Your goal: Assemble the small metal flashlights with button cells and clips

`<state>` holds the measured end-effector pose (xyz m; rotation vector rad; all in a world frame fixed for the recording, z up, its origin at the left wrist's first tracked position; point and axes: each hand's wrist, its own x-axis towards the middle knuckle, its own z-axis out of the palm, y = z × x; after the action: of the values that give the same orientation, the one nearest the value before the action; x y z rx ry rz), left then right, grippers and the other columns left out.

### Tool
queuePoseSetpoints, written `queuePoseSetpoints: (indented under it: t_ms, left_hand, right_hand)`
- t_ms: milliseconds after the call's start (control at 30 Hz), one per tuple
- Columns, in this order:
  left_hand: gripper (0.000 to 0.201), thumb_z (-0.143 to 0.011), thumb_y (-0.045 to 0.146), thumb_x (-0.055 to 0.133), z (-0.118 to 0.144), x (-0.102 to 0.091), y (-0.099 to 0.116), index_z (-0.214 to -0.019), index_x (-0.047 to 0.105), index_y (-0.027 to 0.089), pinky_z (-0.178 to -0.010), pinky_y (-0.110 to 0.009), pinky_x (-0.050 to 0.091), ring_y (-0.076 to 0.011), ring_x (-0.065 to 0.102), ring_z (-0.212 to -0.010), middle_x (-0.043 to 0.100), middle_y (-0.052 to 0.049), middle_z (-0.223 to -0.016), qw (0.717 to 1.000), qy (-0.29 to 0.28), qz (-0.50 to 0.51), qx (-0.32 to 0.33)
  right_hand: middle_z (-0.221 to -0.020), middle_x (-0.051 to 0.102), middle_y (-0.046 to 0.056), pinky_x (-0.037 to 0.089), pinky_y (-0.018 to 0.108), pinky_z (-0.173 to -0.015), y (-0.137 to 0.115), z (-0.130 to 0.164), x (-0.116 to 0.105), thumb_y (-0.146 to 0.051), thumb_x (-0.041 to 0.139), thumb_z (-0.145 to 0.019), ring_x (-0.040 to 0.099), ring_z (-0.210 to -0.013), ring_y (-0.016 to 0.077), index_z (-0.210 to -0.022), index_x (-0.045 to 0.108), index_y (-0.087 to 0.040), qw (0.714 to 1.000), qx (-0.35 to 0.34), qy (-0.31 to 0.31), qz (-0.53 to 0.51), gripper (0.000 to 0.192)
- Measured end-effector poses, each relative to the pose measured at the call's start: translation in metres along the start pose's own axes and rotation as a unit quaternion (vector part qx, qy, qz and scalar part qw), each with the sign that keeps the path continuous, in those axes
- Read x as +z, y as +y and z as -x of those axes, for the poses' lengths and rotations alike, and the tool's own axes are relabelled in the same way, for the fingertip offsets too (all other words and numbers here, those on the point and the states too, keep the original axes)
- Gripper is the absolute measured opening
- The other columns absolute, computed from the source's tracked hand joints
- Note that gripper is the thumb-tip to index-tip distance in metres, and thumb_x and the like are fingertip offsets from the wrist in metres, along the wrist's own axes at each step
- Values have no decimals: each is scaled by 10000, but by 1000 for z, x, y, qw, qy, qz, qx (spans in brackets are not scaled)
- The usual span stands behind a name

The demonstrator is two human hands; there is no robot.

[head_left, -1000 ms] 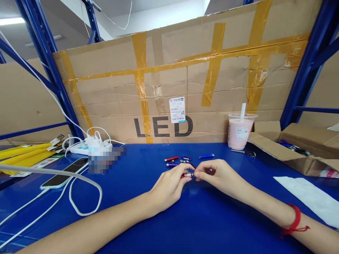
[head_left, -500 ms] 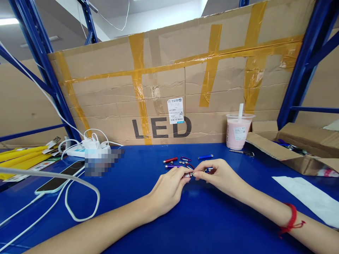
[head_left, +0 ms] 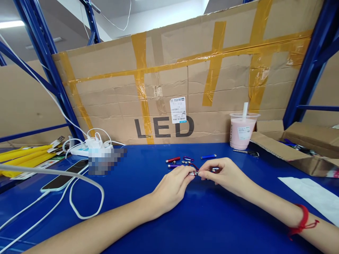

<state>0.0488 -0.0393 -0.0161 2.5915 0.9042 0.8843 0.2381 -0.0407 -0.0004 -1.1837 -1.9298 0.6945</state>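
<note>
Red with a whitish band and a silvery end, a small slim tube [head_left: 192, 173] lies crosswise over the blue bench [head_left: 206, 218]. The left hand [head_left: 173, 183] has its grip wrapped around it from nine o'clock; the right hand [head_left: 224, 173] pinches the silvery end from three. Toward ten o'clock lies a shiny red cylinder [head_left: 173, 159].

Left hand [head_left: 172, 187] holds a small cylinder [head_left: 192, 173], partly hidden; right hand [head_left: 225, 173] pinches its right end. On the blue table [head_left: 212, 222], just beyond: red tube [head_left: 173, 159], purple tube [head_left: 173, 166], blue tube [head_left: 208, 156]. Far right: cup of pink drink [head_left: 237, 135]. Left: phone [head_left: 65, 177].
</note>
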Motion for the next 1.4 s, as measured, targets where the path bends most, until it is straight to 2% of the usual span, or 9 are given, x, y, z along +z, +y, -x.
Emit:
queuePoseSetpoints:
  t_ms: [167, 333, 500, 600, 733, 867, 1200, 1400]
  left_hand:
    - [223, -934, 216, 330, -1, 0, -1, -1011, 536, 179, -812, -267, 402, -152, 502, -891, 571, -21, -952, 1000, -17, -12, 20]
    - [231, -934, 203, 331, -1, -1, -2, -944, 557, 157, -809, -224, 402, -131, 522, -869, 575, -22, -905, 998, -32, 36, 40]
    - [219, -925, 204, 355, 0, -2, -1, -963, 563, 148, -746, -196, 409, -121, 536, -793, 578, -22, -853, 997, -45, 20, 64]
    - [229, -930, 213, 338, 1, -3, 0, -964, 558, 159, -745, -188, 411, -115, 543, -795, 586, -18, -867, 996, -53, 16, 68]
    - [243, -936, 233, 323, 3, -3, 1, -986, 552, 170, -754, -198, 419, -123, 553, -815, 592, -22, -894, 995, -80, -2, 65]
    - [246, -937, 214, 314, 4, -4, 1, -970, 554, 167, -788, -202, 418, -125, 559, -848, 600, -23, -917, 993, -96, -2, 63]
    - [251, -931, 213, 335, 3, -2, -2, -980, 577, 165, -753, -202, 422, -129, 567, -811, 612, -23, -888, 994, -89, -27, 61]
    - [241, -925, 218, 350, 4, -2, -2, -932, 588, 177, -772, -204, 424, -132, 575, -831, 618, -19, -897, 995, -82, -22, 50]
  right_hand:
    - [-593, 610, 10, 370, 174, -445, 2, 0, 0, -357, 615, -684, 461, -493, 73, -652, 669, -139, 1000, 14, -6, -17, 227]
    - [-559, 589, 5, 375, 163, -453, 0, -1, 0, -332, 630, -664, 461, -486, 67, -649, 671, -135, 999, 26, -15, -25, 202]
    - [-553, 596, 9, 398, 151, -449, 3, -1, -2, -314, 635, -651, 491, -481, 72, -630, 658, -129, 995, 50, -83, -26, 188]
    - [-587, 625, 23, 413, 156, -460, 6, 1, -3, -319, 578, -710, 523, -482, 81, -625, 655, -134, 991, 63, -118, 13, 218]
    - [-612, 636, 18, 401, 151, -453, 5, 6, -4, -337, 535, -769, 512, -448, 67, -667, 652, -147, 987, 29, -156, 41, 246]
    - [-641, 633, 24, 402, 153, -449, 0, 10, -5, -379, 482, -826, 501, -434, 60, -706, 629, -141, 979, -7, -204, 13, 304]
    - [-520, 558, 18, 391, 163, -443, -6, 12, 3, -436, 484, -819, 496, -412, 71, -614, 573, -121, 980, 29, -195, 3, 386]
    - [-491, 518, 11, 370, 161, -404, 1, 10, 9, -528, 504, -770, 463, -385, 64, -614, 544, -110, 973, 73, -201, -89, 449]
